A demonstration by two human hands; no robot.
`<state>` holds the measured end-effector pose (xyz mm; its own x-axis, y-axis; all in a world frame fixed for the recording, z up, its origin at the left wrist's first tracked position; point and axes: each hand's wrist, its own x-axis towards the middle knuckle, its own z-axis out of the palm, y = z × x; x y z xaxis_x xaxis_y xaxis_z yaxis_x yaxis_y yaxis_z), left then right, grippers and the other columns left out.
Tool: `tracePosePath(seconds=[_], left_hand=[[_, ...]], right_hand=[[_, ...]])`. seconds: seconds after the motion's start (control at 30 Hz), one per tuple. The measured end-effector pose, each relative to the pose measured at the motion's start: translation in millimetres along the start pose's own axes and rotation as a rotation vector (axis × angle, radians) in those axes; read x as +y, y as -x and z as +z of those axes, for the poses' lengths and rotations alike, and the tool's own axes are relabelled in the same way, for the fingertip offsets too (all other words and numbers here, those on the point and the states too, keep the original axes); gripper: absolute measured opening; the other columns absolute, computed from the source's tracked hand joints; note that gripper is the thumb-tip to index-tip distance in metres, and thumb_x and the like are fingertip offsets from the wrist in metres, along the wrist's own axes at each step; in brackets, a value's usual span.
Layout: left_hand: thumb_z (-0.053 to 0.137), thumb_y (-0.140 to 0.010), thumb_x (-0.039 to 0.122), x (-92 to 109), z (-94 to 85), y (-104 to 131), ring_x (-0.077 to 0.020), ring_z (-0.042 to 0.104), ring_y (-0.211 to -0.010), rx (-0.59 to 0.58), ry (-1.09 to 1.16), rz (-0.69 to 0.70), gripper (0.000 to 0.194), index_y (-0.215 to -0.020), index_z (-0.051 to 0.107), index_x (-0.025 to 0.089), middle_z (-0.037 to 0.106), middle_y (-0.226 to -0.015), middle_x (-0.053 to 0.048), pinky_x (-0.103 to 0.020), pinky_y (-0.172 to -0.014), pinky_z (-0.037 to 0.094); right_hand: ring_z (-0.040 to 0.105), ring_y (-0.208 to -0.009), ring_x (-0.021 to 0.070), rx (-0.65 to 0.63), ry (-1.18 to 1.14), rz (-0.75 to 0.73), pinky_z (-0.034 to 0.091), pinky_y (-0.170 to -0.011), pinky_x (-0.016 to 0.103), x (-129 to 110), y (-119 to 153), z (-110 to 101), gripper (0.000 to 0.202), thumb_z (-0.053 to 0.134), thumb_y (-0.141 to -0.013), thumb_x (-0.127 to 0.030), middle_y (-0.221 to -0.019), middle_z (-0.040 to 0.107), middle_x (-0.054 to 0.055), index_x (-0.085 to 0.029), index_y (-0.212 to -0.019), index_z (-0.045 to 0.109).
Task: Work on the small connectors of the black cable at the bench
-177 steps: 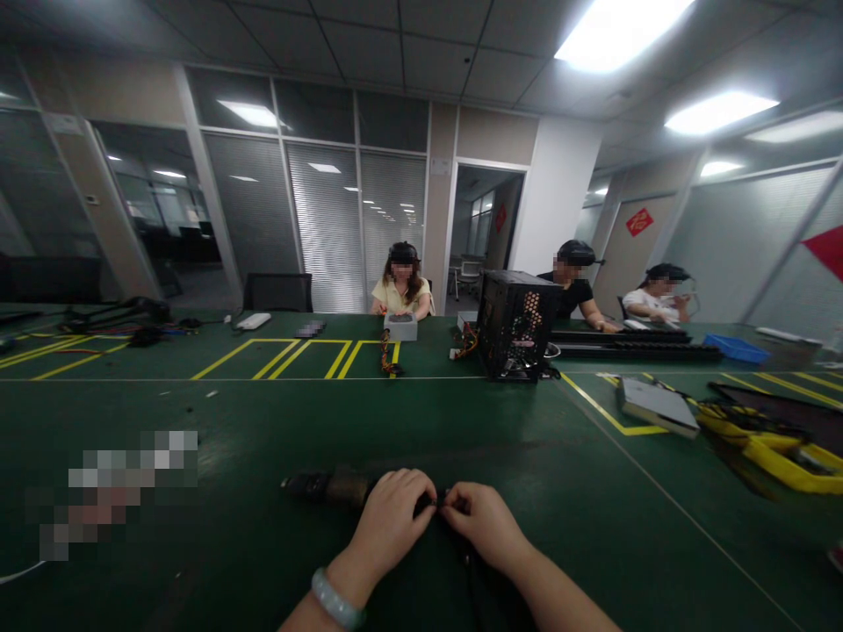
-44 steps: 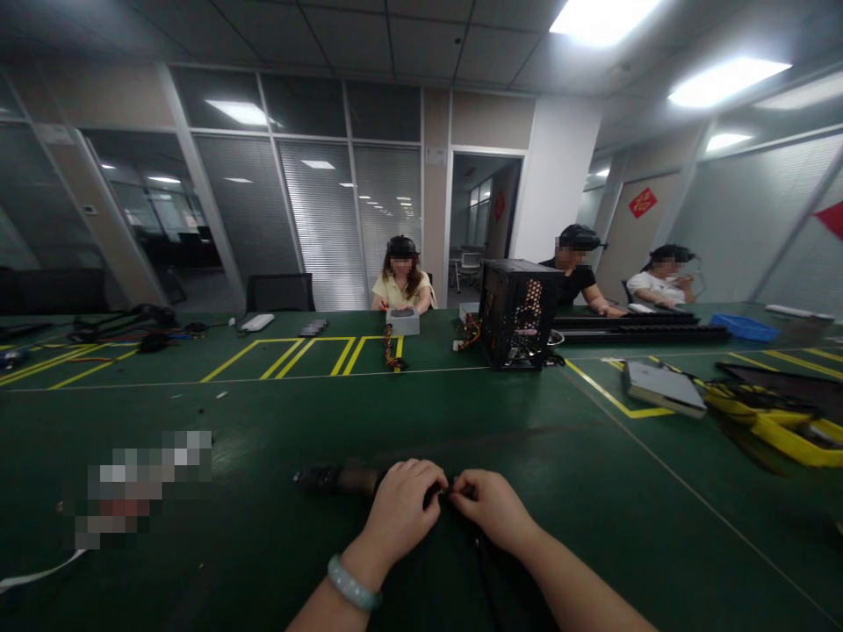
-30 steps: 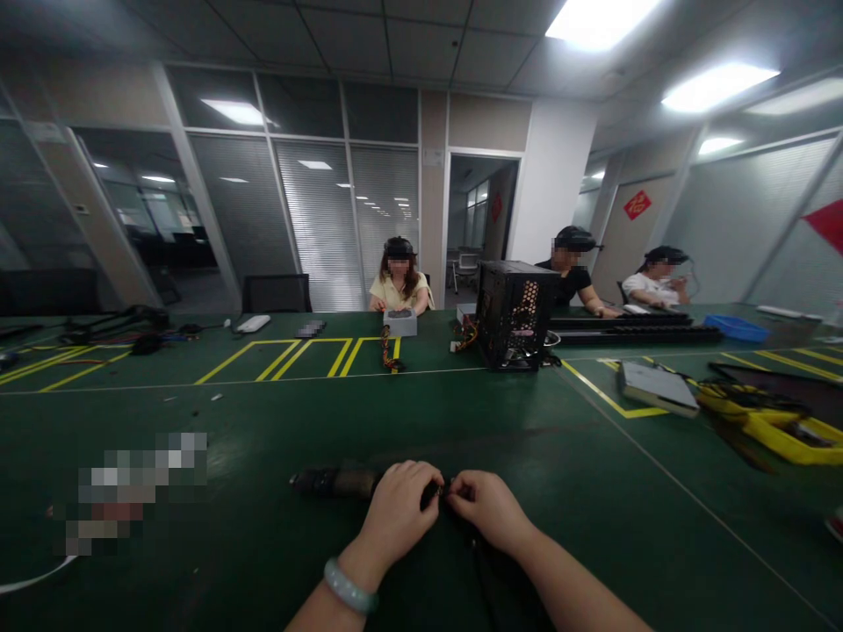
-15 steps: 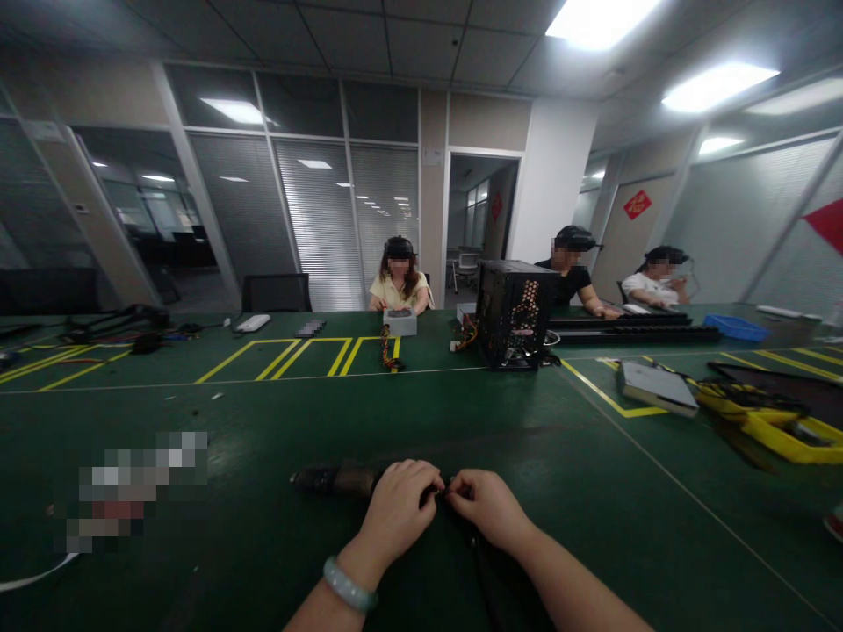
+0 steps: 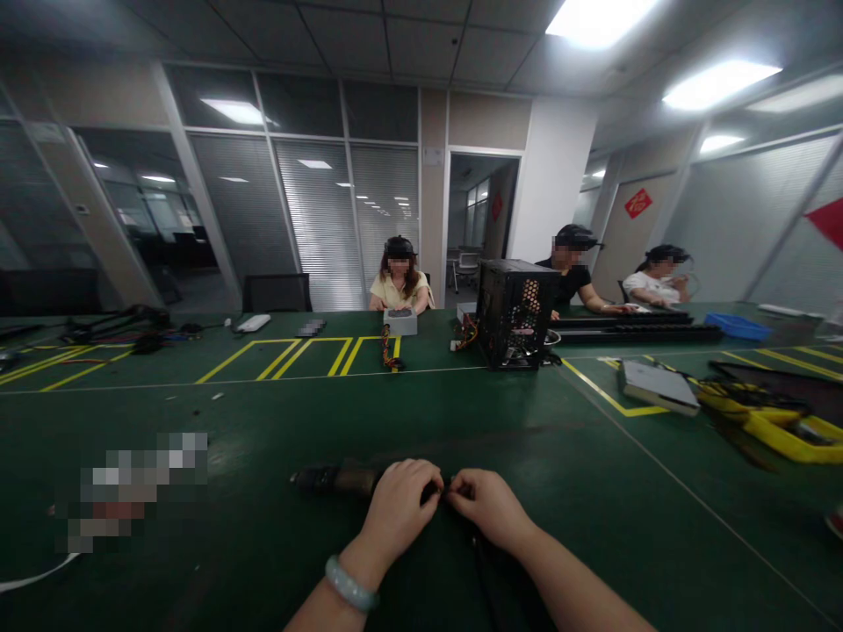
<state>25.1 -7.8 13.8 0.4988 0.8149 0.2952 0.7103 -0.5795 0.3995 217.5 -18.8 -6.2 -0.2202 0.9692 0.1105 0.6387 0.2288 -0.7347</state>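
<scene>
My left hand [image 5: 403, 505], with a pale bangle at the wrist, is closed in a pinch near the table's front. Facing it, my right hand [image 5: 491, 509] is pinched too, its fingertips almost meeting the left ones. Something small and dark is between them, mostly covered by the fingers, and I cannot make out what it is. A dark cylindrical tool [image 5: 335, 478] with a narrow tip, like an electric screwdriver, lies on the green table with its right end hidden behind my left hand. Below my right hand a dark strap or cable [image 5: 486, 570] runs toward me.
A black computer case [image 5: 514, 312] stands mid-table, near a power supply [image 5: 400, 322] with wires. To the right lie a flat metal box [image 5: 659, 386], a yellow tray [image 5: 800, 443] and a blue basket [image 5: 736, 327]. Several people sit across the table. A blurred-out item is at left.
My two hands stay nearly still, with only slight finger movement. Across the table, the co-worker in black has shifted an arm to the right.
</scene>
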Motion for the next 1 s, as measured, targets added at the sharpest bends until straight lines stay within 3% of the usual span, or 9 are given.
tracePosePath(seconds=[0.23, 0.5, 0.8, 1.0], left_hand=[[0.057, -0.082, 0.013, 3.3, -4.7, 2.0, -0.0201, 0.055, -0.103, -0.006, -0.001, 0.016, 0.021, -0.097, 0.062, 0.026, 0.064, -0.107, 0.001, -0.034, -0.091, 0.036], [0.060, -0.084, 0.019, 2.7, -3.7, 0.5, -0.0201, 0.055, -0.103, -0.032, -0.012, -0.049, 0.011, -0.093, 0.061, 0.025, 0.063, -0.107, 0.001, -0.035, -0.092, 0.036], [0.058, -0.082, 0.016, 3.6, -4.0, 1.0, -0.0197, 0.055, -0.100, -0.006, 0.002, -0.045, 0.021, -0.101, 0.060, 0.026, 0.064, -0.105, 0.001, -0.034, -0.091, 0.037], [0.057, -0.083, 0.017, 4.0, -3.2, -0.1, -0.0213, 0.055, -0.103, -0.038, -0.027, -0.038, 0.014, -0.094, 0.061, 0.024, 0.064, -0.107, -0.001, -0.035, -0.093, 0.037]], right_hand=[[0.060, -0.067, 0.0133, 0.004, 0.009, 0.001, 0.037, -0.060, 0.020, 0.8, -0.5, 1.2, 0.011, 0.061, -0.082, -0.024, -0.074, 0.069, -0.001, -0.021, -0.079, 0.071], [0.061, -0.068, 0.0139, -0.002, -0.009, 0.000, 0.039, -0.061, 0.020, 0.4, -0.3, 0.7, 0.011, 0.060, -0.083, -0.024, -0.076, 0.069, -0.001, -0.021, -0.079, 0.070], [0.061, -0.067, 0.0134, -0.004, -0.007, -0.006, 0.038, -0.061, 0.020, -0.9, -0.3, 0.1, 0.011, 0.060, -0.083, -0.024, -0.075, 0.069, -0.002, -0.021, -0.079, 0.070], [0.061, -0.068, 0.0139, 0.000, -0.012, 0.001, 0.039, -0.061, 0.021, -0.5, -0.7, 0.4, 0.011, 0.060, -0.082, -0.023, -0.075, 0.070, -0.001, -0.021, -0.079, 0.070]])
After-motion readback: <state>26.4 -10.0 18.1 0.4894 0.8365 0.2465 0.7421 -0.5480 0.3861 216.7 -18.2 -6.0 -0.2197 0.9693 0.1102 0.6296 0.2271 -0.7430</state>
